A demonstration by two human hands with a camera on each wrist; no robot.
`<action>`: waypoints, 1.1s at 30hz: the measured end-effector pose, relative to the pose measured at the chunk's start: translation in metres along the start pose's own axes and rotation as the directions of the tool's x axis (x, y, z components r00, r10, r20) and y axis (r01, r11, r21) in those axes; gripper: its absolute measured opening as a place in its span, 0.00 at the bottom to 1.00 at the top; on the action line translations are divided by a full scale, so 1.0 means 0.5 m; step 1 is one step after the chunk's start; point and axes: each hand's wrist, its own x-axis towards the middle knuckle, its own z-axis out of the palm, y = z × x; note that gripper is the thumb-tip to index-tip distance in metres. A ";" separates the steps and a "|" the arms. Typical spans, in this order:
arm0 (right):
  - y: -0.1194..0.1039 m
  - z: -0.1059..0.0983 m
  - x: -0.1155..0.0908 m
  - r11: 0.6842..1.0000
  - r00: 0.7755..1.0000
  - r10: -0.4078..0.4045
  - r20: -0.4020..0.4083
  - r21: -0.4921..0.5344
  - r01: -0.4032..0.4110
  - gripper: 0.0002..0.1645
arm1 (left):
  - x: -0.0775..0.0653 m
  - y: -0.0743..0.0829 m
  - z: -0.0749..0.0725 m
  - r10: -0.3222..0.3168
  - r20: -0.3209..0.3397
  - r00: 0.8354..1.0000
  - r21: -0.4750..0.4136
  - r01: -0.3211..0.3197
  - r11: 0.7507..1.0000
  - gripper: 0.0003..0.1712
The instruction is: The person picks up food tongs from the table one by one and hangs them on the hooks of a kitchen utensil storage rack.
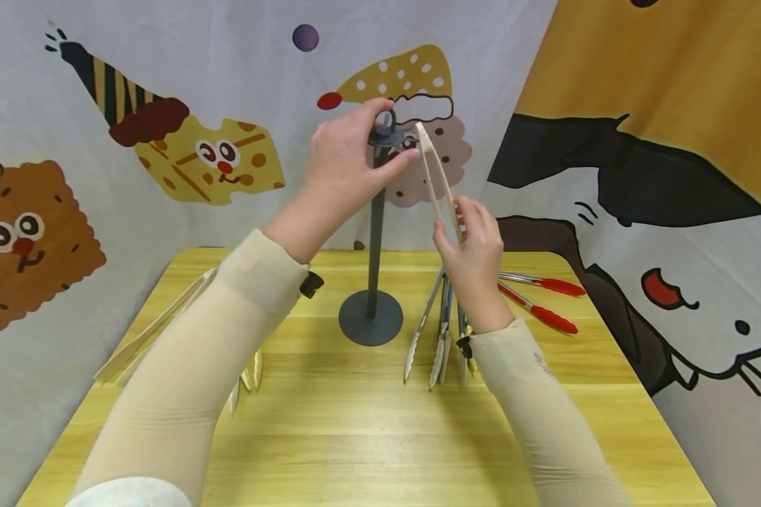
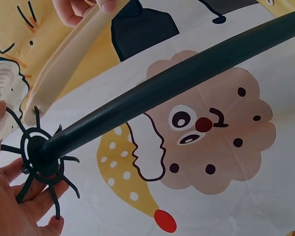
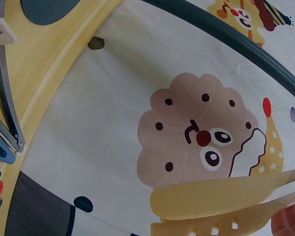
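A dark grey utensil stand (image 1: 377,232) with a round base (image 1: 370,318) stands upright on the table. My left hand (image 1: 345,155) holds its top, fingers about the ring of hooks (image 2: 41,153) and thumb pointing right. In my right hand (image 1: 475,246) I grip wooden tongs (image 1: 442,177) low on their arms, joined end up, right beside the hooks. The right wrist view shows the tongs' broad ends (image 3: 206,199), one of them slotted. In the left wrist view the tip of the wooden tongs (image 2: 66,61) overlaps a hook.
Several metal tongs (image 1: 442,345) lie right of the base, and red-tipped tongs (image 1: 552,320) lie farther right. Another wooden pair (image 1: 158,320) rests on the table's left side (image 1: 330,436). More pale tips (image 1: 254,370) show beside my left sleeve. A cartoon-printed cloth (image 1: 241,42) hangs behind.
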 end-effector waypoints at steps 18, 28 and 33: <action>-0.023 0.038 -0.003 0.998 1.000 -0.007 0.013 -0.055 0.007 0.24 | -0.001 0.004 0.007 -0.020 -0.035 0.999 0.019 0.021 1.000 0.41; -0.042 0.056 -0.011 0.997 0.996 0.002 0.086 -0.076 0.005 0.32 | -0.002 0.006 0.009 -0.008 -0.038 0.999 0.020 0.009 1.000 0.40; -0.046 0.062 -0.013 0.997 0.996 -0.005 0.089 -0.073 0.011 0.33 | -0.001 0.006 0.009 -0.009 -0.034 0.999 0.022 0.010 1.000 0.41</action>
